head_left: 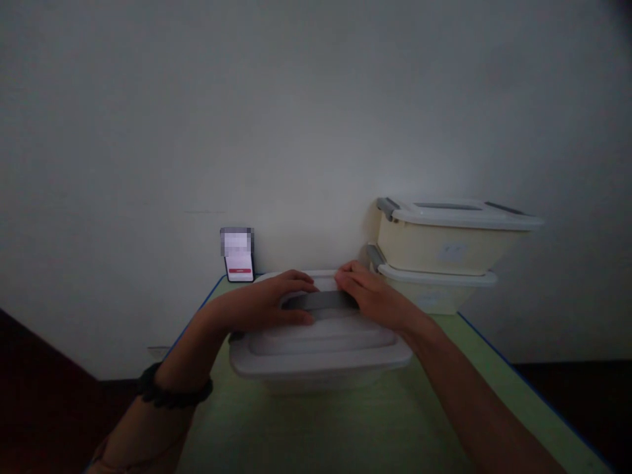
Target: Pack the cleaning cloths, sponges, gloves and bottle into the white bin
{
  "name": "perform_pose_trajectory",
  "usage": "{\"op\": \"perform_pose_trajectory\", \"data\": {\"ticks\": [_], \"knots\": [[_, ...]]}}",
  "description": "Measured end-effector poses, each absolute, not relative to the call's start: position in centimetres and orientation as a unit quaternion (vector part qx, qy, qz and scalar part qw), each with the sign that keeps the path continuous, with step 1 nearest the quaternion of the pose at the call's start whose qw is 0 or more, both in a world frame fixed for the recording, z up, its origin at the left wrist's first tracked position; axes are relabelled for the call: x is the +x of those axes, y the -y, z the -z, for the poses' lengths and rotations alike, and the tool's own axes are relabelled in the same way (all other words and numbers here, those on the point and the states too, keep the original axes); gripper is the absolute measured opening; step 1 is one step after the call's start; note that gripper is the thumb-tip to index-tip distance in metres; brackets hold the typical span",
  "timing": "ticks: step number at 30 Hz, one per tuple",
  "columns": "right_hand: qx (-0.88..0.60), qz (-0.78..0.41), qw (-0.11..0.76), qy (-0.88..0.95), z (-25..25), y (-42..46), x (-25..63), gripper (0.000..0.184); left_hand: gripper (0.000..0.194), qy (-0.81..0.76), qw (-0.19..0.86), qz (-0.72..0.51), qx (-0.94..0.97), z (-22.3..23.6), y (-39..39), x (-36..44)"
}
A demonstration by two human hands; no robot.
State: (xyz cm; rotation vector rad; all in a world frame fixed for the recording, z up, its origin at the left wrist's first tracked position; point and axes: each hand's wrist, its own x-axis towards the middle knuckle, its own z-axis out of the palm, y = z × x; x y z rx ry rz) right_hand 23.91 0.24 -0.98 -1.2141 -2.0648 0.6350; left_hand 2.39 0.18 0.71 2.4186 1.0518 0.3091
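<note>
A white plastic storage box (pixel 320 362) with a lid stands in the middle of the green table (pixel 345 428). A grey handle (pixel 323 301) runs across the lid's top. My left hand (pixel 264 304) lies on the lid with its fingers curled around the handle's left end. My right hand (pixel 372 294) rests on the lid too, its fingers closed over the handle's right end. A dark band sits on my left wrist.
Two cream storage boxes (pixel 444 247) with white lids and grey clips are stacked at the table's back right. A phone (pixel 238 259) with a lit screen leans against the white wall at the back left. The table has blue edges; dark floor lies on both sides.
</note>
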Motion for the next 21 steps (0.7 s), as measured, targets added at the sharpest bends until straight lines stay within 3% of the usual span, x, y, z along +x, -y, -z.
{"op": "perform_pose_trajectory", "data": {"ticks": [5, 9, 15, 21], "knots": [[-0.413, -0.186, 0.287, 0.844, 1.4, -0.3, 23.7, 0.029, 0.047, -0.384, 0.240, -0.118, 0.884, -0.8, -0.1, 2.3], [-0.431, -0.138, 0.256, 0.854, 1.7, 0.2, 23.3, 0.026, 0.060, -0.422, 0.242, -0.102, 0.868, -1.1, 0.1, 2.1], [-0.406, -0.152, 0.312, 0.846, 1.2, 0.3, 23.6, 0.031, 0.049, -0.395, 0.252, -0.105, 0.877, -1.6, 0.4, 2.1], [-0.426, -0.150, 0.356, 0.818, 1.3, -1.0, 23.6, 0.025, 0.060, -0.434, 0.245, -0.099, 0.861, -1.4, 0.5, 2.1]]}}
